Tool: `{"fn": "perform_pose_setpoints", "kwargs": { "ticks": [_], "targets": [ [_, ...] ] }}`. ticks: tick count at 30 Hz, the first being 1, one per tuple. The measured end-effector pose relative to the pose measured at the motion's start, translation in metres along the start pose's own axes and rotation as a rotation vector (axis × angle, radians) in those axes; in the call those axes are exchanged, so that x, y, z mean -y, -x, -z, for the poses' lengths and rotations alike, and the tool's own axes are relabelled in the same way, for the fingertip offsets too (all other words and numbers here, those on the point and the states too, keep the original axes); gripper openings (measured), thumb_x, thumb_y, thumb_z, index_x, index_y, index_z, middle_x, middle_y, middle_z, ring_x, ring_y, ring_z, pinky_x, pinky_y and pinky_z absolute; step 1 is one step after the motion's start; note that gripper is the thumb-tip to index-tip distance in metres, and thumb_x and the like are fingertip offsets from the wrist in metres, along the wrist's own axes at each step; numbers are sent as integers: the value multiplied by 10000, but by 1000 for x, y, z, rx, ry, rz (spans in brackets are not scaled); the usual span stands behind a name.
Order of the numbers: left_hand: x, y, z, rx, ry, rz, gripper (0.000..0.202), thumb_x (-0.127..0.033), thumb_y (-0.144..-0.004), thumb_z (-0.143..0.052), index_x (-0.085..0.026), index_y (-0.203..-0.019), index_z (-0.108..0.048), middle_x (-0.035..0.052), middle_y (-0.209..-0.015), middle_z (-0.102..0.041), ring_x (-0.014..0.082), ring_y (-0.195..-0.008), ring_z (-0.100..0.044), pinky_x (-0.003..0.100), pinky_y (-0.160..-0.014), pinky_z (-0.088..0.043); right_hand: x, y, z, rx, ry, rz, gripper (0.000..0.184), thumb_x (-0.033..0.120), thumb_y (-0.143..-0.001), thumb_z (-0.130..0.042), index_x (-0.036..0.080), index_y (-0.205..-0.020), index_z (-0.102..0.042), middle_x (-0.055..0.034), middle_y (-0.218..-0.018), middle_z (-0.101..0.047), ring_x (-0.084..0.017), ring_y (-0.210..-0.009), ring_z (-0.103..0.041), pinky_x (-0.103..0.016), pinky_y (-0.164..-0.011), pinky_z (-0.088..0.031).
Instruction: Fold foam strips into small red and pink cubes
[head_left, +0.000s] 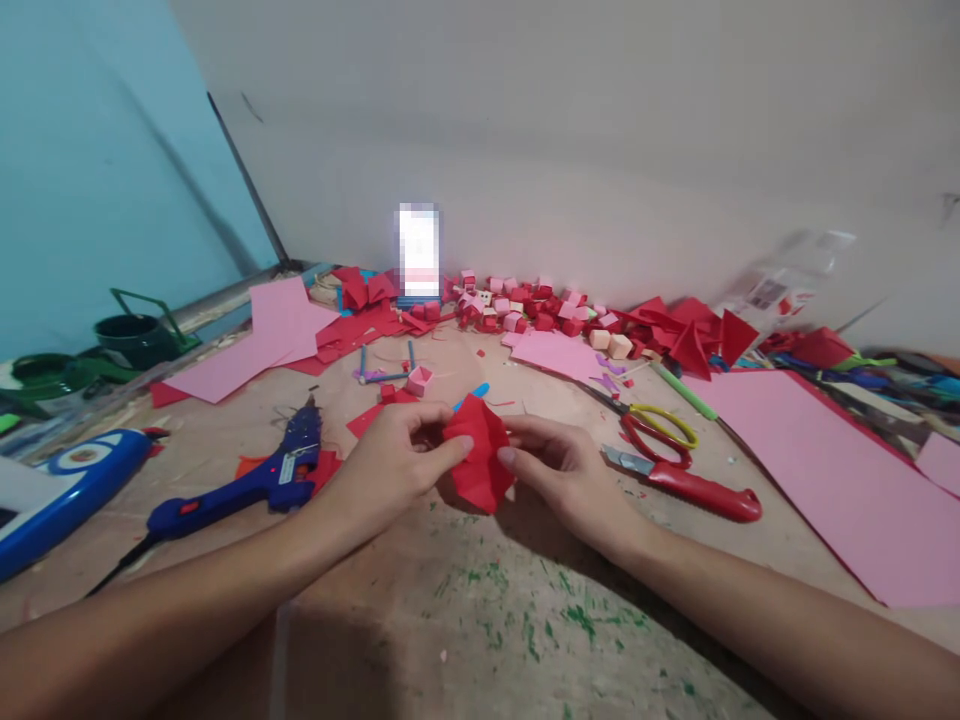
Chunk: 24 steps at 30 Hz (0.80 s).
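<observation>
Two-handed pinch on red paper (478,465), held low over table (480,620) near its middle, between glue gun (255,485) on the left and scissors (660,430) on the right. Left hand (390,465) closed on the paper's left edge, thumb and forefinger pressing together; right hand (562,470) closed on the right edge, thumb on the front and fingers tucked behind. Looks like creasing or shaping an already folded piece. Keep both pinches close to the crease line to stop buckling in between. Press with thumb pads rather than nails, working outward from the centre, to avoid tearing. Match edges before flattening; layer alignment hard to judge from this angle. Consider setting the piece down on bare table for a sharper crease instead of working in the air. Mind the knife (697,490) lying just beside the right hand, blade end pointing toward it, and the glue gun nozzle near the left hand, possibly hot. Keep loose scraps and pink sheet (825,470) out from under the fold to avoid a lumpy press.
</observation>
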<state>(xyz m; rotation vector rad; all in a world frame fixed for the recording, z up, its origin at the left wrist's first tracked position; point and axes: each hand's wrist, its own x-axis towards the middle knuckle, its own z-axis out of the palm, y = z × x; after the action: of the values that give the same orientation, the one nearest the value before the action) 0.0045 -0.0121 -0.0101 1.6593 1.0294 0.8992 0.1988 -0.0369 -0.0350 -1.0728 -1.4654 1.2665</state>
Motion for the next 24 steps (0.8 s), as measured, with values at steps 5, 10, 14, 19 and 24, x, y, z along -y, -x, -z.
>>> {"fn": "perform_pose_setpoints", "kwargs": {
  "ticks": [5,10,14,19,24],
  "targets": [
    [1,-1,1,-85,9,8,187,-314,-838,-681,-169,-929,-755,69,-932,-803,249,-864,-750,322,-752,-589,2,-1,3,57,-13,-68,214,282,-834,-712,160,-995,-784,11,-631,-697,-129,-550,-562,-270,-587,-442],
    [-3,1,0,-18,-121,-26,189,-298,-885,-649,-183,-971,-772,52,-930,-792,238,-856,-737,324,-765,-573,3,-1,1,52,-85,-47,203,318,-848,-749,181,-996,-775,-20,-768,-751,-151,-660,-642,-279,-656,-488],
    [-3,4,-2,97,-165,-44,211,-317,-920,-614,-203,-1003,-772,61,-989,-784,246,-904,-725,343,-797,-565,0,-4,1,30,-184,-69,220,318,-780,-822,190,-949,-765,-50,-883,-792,-207,-823,-726,-327,-775,-548],
    [4,2,-4,27,-77,39,362,-309,-804,-756,-213,-1148,-701,9,-834,-744,202,-753,-691,298,-687,-540,-2,-6,3,-99,-209,-97,199,303,-737,-836,174,-846,-731,-38,-800,-773,-176,-692,-690,-299,-667,-532],
    [5,-2,0,-15,-14,42,150,-290,-822,-719,-191,-934,-721,21,-829,-743,203,-801,-699,298,-734,-529,1,-6,4,-117,-214,-168,216,280,-709,-842,174,-832,-698,-16,-692,-739,-152,-578,-645,-267,-569,-486]
  ]
}}
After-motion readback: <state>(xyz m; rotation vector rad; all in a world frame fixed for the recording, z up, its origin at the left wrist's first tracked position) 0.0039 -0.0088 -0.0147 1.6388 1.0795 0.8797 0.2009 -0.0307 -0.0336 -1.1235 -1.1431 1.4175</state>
